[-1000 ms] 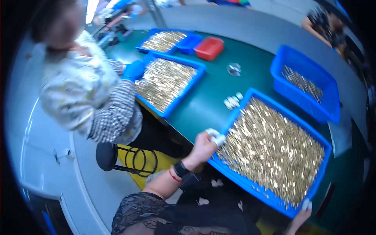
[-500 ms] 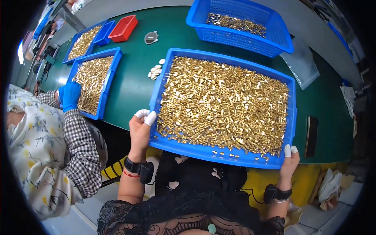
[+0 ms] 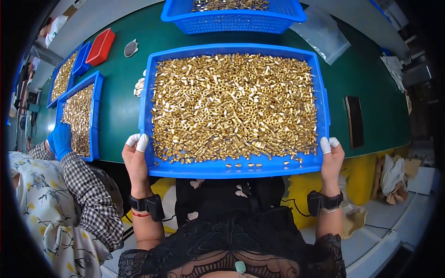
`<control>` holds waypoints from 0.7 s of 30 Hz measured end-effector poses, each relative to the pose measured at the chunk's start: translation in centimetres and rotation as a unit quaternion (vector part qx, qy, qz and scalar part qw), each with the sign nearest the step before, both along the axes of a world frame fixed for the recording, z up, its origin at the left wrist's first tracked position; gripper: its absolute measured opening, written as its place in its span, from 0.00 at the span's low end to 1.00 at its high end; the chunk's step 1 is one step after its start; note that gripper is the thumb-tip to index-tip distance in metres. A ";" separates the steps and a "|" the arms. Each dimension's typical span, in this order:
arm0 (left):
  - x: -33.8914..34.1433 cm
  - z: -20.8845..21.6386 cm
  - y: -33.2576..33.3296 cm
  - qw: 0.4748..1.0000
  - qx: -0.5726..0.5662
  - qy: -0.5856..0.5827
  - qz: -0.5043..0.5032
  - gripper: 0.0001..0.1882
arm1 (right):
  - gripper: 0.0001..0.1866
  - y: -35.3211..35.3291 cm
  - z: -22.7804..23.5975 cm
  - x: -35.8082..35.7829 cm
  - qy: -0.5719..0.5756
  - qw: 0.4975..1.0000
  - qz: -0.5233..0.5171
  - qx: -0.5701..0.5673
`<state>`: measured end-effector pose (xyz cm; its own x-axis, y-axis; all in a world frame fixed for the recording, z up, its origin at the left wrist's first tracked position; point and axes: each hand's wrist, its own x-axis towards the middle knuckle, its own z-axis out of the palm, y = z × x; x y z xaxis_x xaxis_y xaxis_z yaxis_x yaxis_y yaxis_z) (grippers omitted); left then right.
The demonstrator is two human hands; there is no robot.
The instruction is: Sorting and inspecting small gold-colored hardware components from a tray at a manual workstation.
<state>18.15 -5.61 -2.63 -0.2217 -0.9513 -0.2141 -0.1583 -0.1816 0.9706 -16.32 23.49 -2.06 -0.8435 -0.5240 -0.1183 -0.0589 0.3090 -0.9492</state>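
A large blue tray (image 3: 218,171) of small brass-coloured metal fittings (image 3: 232,106) lies in front of me, its near side at the table's front edge. My left hand (image 3: 136,157) grips its near left corner, thumb and forefinger in white finger cots. At the near right corner, my right hand (image 3: 332,160) holds the rim the same way, also with white cots. Fingers under the rim are partly hidden. A few loose fittings (image 3: 238,165) sit apart from the pile along the tray's near side.
A co-worker's blue-gloved hand (image 3: 61,139) works at a smaller blue tray (image 3: 96,116) on the left. Behind are a red bin (image 3: 101,46), a grey disc-like object (image 3: 131,48) and a blue basket (image 3: 232,25). A plastic bag (image 3: 322,34) and dark phone-like slab (image 3: 354,121) lie right.
The view has turned, so the big tray now looks level and the surroundings sit further left. Both hands still grip it. It covers slightly more of the white discs on its left.
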 end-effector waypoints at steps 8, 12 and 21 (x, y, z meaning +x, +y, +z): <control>0.6 -1.7 0.3 0.999 -0.045 -0.009 0.005 0.05 | 0.09 -0.1 -0.8 0.5 0.009 0.999 -0.021 -0.032; 0.6 -2.2 -0.1 0.999 -0.049 -0.013 0.019 0.06 | 0.09 -0.3 -1.6 0.2 -0.004 0.999 -0.020 -0.051; 1.0 -2.2 -0.3 1.000 -0.026 0.008 0.001 0.06 | 0.08 0.4 -2.0 0.2 -0.004 0.998 0.012 -0.059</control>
<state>19.13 -5.91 -4.87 -0.2220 -0.9616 -0.1613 -0.1415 -0.1319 0.9811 -16.15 23.93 -4.01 -0.8298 -0.5547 -0.0606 -0.0573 0.1927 -0.9796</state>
